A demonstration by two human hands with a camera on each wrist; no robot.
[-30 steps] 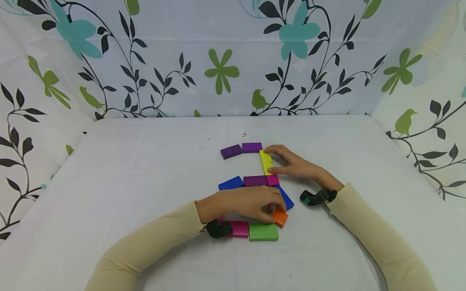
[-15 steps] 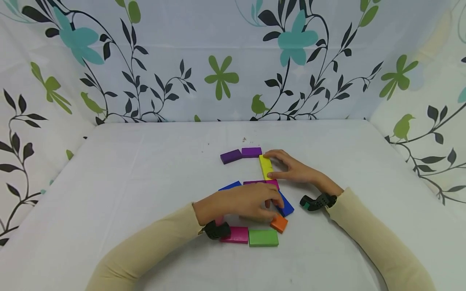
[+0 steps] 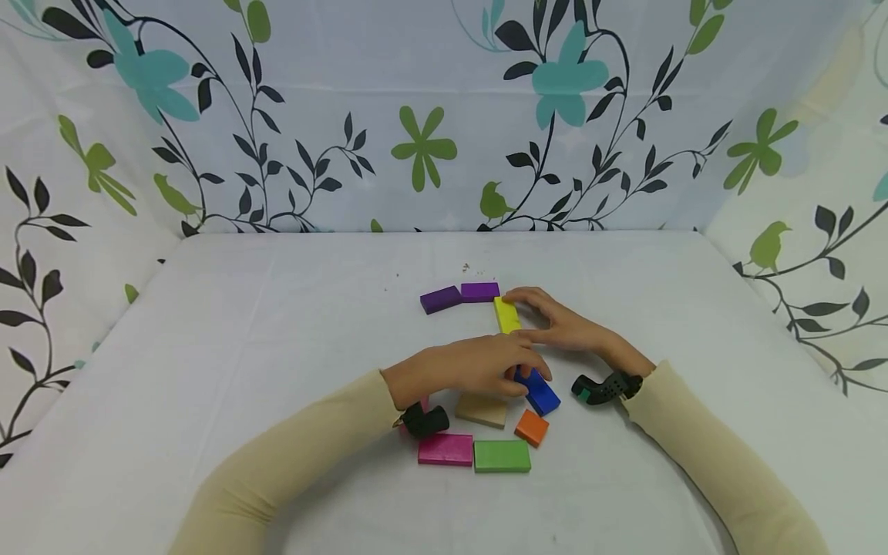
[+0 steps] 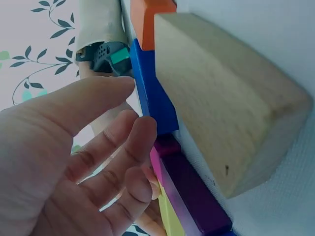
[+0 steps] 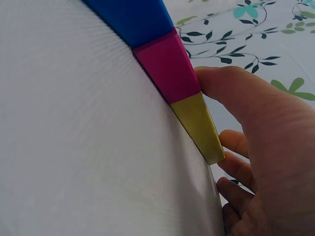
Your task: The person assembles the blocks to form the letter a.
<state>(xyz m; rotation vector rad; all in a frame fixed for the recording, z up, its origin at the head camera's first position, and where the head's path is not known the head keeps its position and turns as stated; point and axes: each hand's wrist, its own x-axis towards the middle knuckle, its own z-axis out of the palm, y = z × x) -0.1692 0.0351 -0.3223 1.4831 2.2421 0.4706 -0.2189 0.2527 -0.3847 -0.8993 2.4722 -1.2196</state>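
My right hand (image 3: pixel 565 320) spans the yellow block (image 3: pixel 507 314), with index finger at its far end and thumb by its near end. In the right wrist view that thumb lies at the seam with a magenta block (image 5: pixel 167 66). My left hand (image 3: pixel 472 366) hovers over the middle of the row, fingers loosely bent and holding nothing. Its fingertips come close to the blue block (image 3: pixel 539 393). Below the left palm lies a bare wooden block (image 3: pixel 481 410). From above, the left hand hides the magenta block and a dark purple block (image 4: pixel 194 194) beside it.
Two purple blocks (image 3: pixel 480 292) lie end to end beyond the yellow one. Nearer me are an orange block (image 3: pixel 532 428), a green block (image 3: pixel 502 456) and a pink block (image 3: pixel 445 449) on the white cloth (image 3: pixel 291 324). A patterned curtain (image 3: pixel 333 92) stands behind.
My left hand has moved away from the orange block, forward toward the magenta and blue blocks, uncovering the wooden block. My right hand has stayed at the yellow block.
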